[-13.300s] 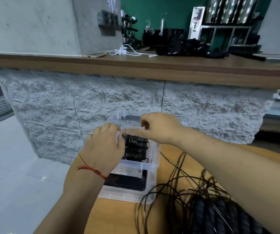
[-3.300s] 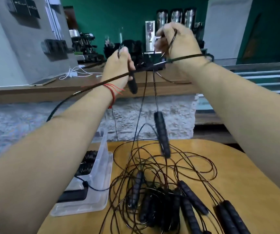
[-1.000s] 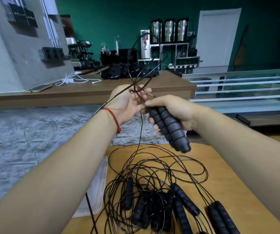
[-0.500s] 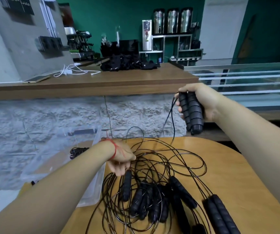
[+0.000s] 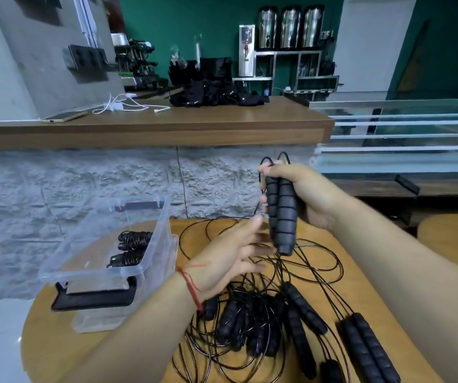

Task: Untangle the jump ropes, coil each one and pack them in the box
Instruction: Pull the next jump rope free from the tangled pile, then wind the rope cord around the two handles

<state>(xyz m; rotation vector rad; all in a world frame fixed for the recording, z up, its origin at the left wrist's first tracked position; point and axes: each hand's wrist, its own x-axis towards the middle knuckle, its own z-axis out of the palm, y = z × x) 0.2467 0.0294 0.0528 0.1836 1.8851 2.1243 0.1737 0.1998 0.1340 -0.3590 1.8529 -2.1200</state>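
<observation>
My right hand (image 5: 303,193) grips two black ribbed jump-rope handles (image 5: 281,214) side by side, upright, above the round wooden table (image 5: 360,275). Their thin black cord runs down into the pile. My left hand (image 5: 233,257), with a red string at the wrist, is spread just left of the handles' lower ends, fingers straight and blurred; I cannot see cord in it. A tangle of black cords and several handles (image 5: 261,322) lies on the table below both hands. The clear plastic box (image 5: 150,269) stands at the table's left edge with coiled ropes (image 5: 132,248) inside.
Under the box lies a clear lid with a black clip (image 5: 92,299). A stone-faced counter with a wooden top (image 5: 167,128) stands close behind the table, carrying a phone, a white cable and black items. A second table's edge (image 5: 451,230) shows at right.
My right hand has lowered the two handles toward the table's middle. My left hand has lifted off the pile and now spreads beside the handles. The view has tipped down, showing the box.
</observation>
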